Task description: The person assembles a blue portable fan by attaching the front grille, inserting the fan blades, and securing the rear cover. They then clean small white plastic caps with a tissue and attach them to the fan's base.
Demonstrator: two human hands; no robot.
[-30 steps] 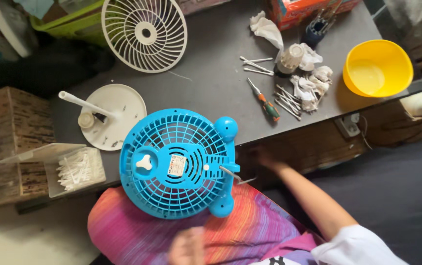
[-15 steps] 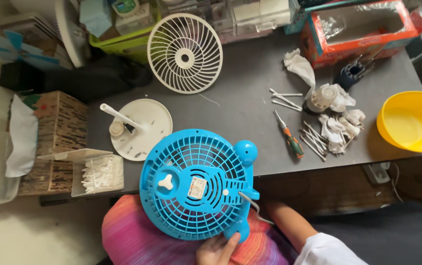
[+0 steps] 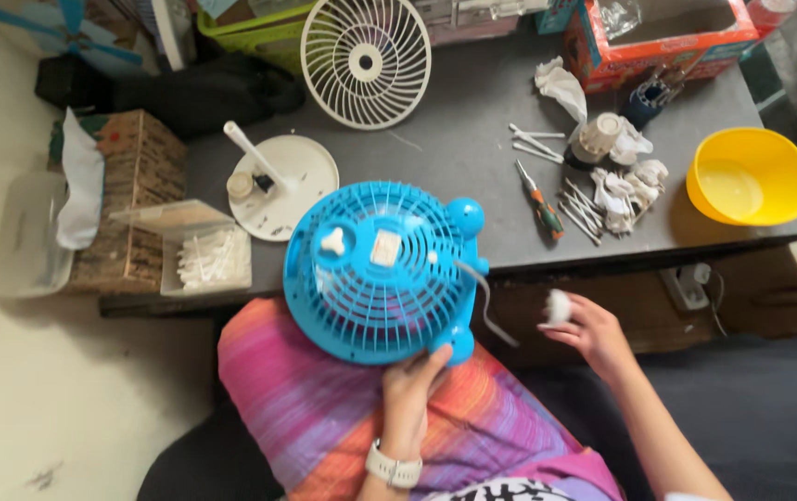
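Far to the left of my hands sits a clear plastic box (image 3: 202, 255) of white swabs, its lid hinged open, with a brown woven crate (image 3: 113, 199) beyond it. Up ahead of my left hand lie one round white fan base (image 3: 289, 176) and one cream fan grille (image 3: 366, 57).

My left hand (image 3: 412, 382) is curled closed around the lower foot of the blue fan housing (image 3: 380, 269), thumb against the knob. The housing rests partly on my lap and partly on the grey table's (image 3: 459, 148) near edge, back face up, tilted slightly; its two feet sit on the right side, one above the other. A small pale rectangular label (image 3: 385, 247) sits near its centre.

Ahead of my right hand lies one screwdriver (image 3: 537, 199), pointing away from me, beside used swabs and crumpled tissues. Far beyond stands an orange carton (image 3: 672, 37), open-topped; right of it, one yellow bowl (image 3: 749, 176).

My right hand (image 3: 593, 327) pinches a small white wad (image 3: 558, 306), probably cotton, with loosely bent fingers.
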